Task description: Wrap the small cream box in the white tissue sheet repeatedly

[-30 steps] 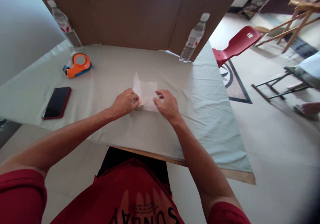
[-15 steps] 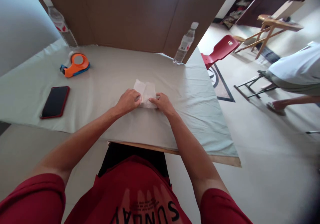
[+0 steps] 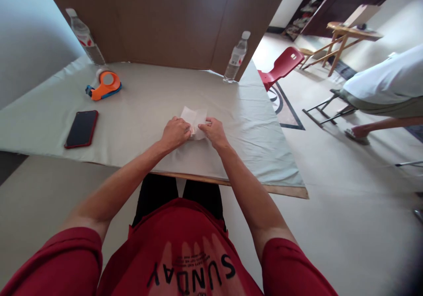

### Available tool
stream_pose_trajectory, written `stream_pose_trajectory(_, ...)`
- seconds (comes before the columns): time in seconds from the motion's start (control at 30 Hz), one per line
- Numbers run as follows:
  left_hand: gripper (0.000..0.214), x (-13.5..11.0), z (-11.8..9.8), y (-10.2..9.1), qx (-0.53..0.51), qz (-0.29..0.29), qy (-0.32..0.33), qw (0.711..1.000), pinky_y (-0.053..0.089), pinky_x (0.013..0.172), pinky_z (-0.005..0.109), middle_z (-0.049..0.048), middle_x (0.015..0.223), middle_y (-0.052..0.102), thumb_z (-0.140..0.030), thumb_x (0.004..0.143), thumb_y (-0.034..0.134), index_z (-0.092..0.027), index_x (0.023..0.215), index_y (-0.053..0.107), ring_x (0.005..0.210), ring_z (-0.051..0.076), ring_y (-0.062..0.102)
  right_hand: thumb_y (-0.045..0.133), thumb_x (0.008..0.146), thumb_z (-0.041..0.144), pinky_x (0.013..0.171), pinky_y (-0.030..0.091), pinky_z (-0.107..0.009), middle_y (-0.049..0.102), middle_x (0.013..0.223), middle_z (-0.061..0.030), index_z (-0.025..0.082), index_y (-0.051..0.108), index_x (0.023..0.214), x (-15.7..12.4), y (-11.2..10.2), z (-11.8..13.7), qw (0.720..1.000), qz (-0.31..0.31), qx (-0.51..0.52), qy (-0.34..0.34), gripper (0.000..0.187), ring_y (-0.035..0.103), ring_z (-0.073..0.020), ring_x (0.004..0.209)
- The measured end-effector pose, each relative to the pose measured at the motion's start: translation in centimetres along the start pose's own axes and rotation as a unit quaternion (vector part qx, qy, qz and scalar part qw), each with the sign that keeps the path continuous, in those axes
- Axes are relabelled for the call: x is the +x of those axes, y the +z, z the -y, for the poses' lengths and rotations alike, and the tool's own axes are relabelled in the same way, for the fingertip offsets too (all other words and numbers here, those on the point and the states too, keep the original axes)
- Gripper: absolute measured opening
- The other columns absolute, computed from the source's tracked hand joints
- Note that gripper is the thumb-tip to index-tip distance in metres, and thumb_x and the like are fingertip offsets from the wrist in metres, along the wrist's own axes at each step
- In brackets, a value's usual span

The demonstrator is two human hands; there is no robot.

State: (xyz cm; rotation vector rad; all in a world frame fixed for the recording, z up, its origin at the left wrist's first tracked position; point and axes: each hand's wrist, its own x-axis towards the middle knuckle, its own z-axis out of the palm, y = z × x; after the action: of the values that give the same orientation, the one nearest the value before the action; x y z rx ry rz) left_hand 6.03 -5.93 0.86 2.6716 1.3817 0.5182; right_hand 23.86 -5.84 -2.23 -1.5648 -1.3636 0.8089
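Observation:
A small sheet of thin white paper [image 3: 197, 118], creased down its middle, lies on the cloth-covered table in front of me. My left hand [image 3: 176, 131] is closed on its left side, the fingers curled over the edge. On the opposite side my right hand [image 3: 214, 130] pinches the sheet between thumb and fingers. Something small and pinkish shows on the paper by my left fingertips, too small to name. The fingers partly hide the paper's near part.
An orange tape dispenser [image 3: 107, 84] and a dark phone with a red edge [image 3: 81, 129] lie to the left. Two water bottles [image 3: 86, 38] [image 3: 236, 58] stand against a brown board [image 3: 165, 22]. Beyond the table's right edge are a red chair [image 3: 284, 64] and a seated person [image 3: 386, 84].
The camera view has shifted a little, so the table sits differently in the frame. Both hands stay on the paper, with their fingers slightly nearer each other.

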Motion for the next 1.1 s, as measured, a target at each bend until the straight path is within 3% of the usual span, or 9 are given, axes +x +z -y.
stream_pose_trajectory(0.2, 0.026, 0.8, 0.0, 0.3, -0.047, 0.02, -0.021, 0.998, 0.048, 0.085, 0.035, 0.0109, 0.091, 0.071, -0.019, 0.087, 0.049, -0.015, 0.085, 0.075, 0.088, 0.022, 0.061, 0.064, 0.07, 0.03, 0.076, 0.052, -0.035, 0.064, 0.073, -0.002, 0.012, 0.066, 0.11, -0.2, 1.7, 1.9, 0.999, -0.023, -0.04, -0.022, 0.043, 0.062, -0.0203, 0.078)
stream_pose_trajectory(0.33, 0.025, 1.0, -0.2, 0.1, -0.072, 0.023, -0.04, 0.996, 0.049, 0.081, 0.033, 0.0091, 0.085, 0.07, -0.017, 0.084, 0.049, -0.015, 0.082, 0.074, 0.082, 0.021, 0.062, 0.057, 0.079, 0.029, 0.069, 0.051, -0.032, 0.063, 0.072, -0.0031, 0.011, 0.066, 0.105, -1.0, 1.7, 2.7, 0.998, 0.021, -0.045, -0.036, 0.033, 0.062, -0.0191, 0.072)
stream_pose_trajectory(0.47, 0.033, 0.6, -0.1, 0.2, -0.102, 0.006, -0.057, 0.993, 0.05, 0.085, 0.032, 0.01, 0.1, 0.072, -0.019, 0.081, 0.053, -0.013, 0.108, 0.071, 0.087, 0.02, 0.063, 0.051, 0.082, 0.021, 0.067, 0.051, -0.028, 0.072, 0.092, -0.0068, 0.012, 0.059, 0.122, -1.7, 0.9, 2.6, 0.994, 0.092, -0.02, -0.062, 0.042, 0.06, -0.0134, 0.065)
stream_pose_trajectory(0.6, 0.056, 0.0, 0.1, 0.8, -0.229, -0.028, -0.116, 0.966, 0.052, 0.085, 0.032, 0.0113, 0.112, 0.07, -0.018, 0.076, 0.058, -0.011, 0.131, 0.058, 0.081, 0.017, 0.062, 0.06, 0.077, 0.022, 0.078, 0.053, -0.031, 0.068, 0.123, -0.0134, 0.012, 0.047, 0.139, -1.4, 0.4, 2.6, 0.98, 0.139, -0.08, -0.122, 0.064, 0.063, -0.0145, 0.077)
stream_pose_trajectory(0.73, 0.041, -0.2, 0.0, 1.4, -0.3, -0.084, -0.197, 0.93, 0.052, 0.086, 0.032, 0.0119, 0.118, 0.067, -0.019, 0.077, 0.059, -0.013, 0.118, 0.063, 0.081, 0.015, 0.062, 0.065, 0.077, 0.023, 0.089, 0.052, -0.036, 0.068, 0.126, -0.0135, 0.013, 0.046, 0.142, -1.0, 0.5, 3.7, 0.954, 0.161, -0.205, -0.147, 0.069, 0.066, -0.0227, 0.099)
stream_pose_trajectory(0.9, 0.014, 0.5, -0.4, 1.7, -0.279, -0.089, -0.234, 0.927, 0.05, 0.09, 0.037, 0.0102, 0.102, 0.066, -0.025, 0.08, 0.063, -0.015, 0.089, 0.066, 0.089, 0.019, 0.061, 0.06, 0.08, 0.021, 0.093, 0.05, -0.04, 0.067, 0.13, -0.0147, 0.013, 0.048, 0.141, -1.5, 0.7, 5.4, 0.926, 0.157, -0.304, -0.158, 0.063, 0.065, -0.0289, 0.11)
stream_pose_trajectory(1.0, 0.005, 1.0, -0.5, 1.6, -0.277, -0.075, -0.227, 0.931, 0.051, 0.087, 0.037, 0.007, 0.091, 0.065, -0.02, 0.076, 0.064, -0.017, 0.078, 0.063, 0.09, 0.02, 0.061, 0.062, 0.074, 0.016, 0.088, 0.052, -0.037, 0.068, 0.128, -0.0146, 0.012, 0.047, 0.142, -1.4, 0.3, 5.4, 0.93, 0.183, -0.278, -0.157, 0.07, 0.068, -0.0244, 0.096)
stream_pose_trajectory(1.1, 0.004, 1.1, -0.5, 1.4, -0.27, -0.066, -0.223, 0.934, 0.051, 0.084, 0.035, 0.0066, 0.088, 0.064, -0.017, 0.074, 0.064, -0.016, 0.077, 0.061, 0.089, 0.02, 0.06, 0.064, 0.071, 0.016, 0.075, 0.053, -0.031, 0.069, 0.124, -0.0131, 0.013, 0.049, 0.14, -1.3, -0.6, 4.6, 0.951, 0.19, -0.194, -0.149, 0.071, 0.063, -0.0146, 0.071)
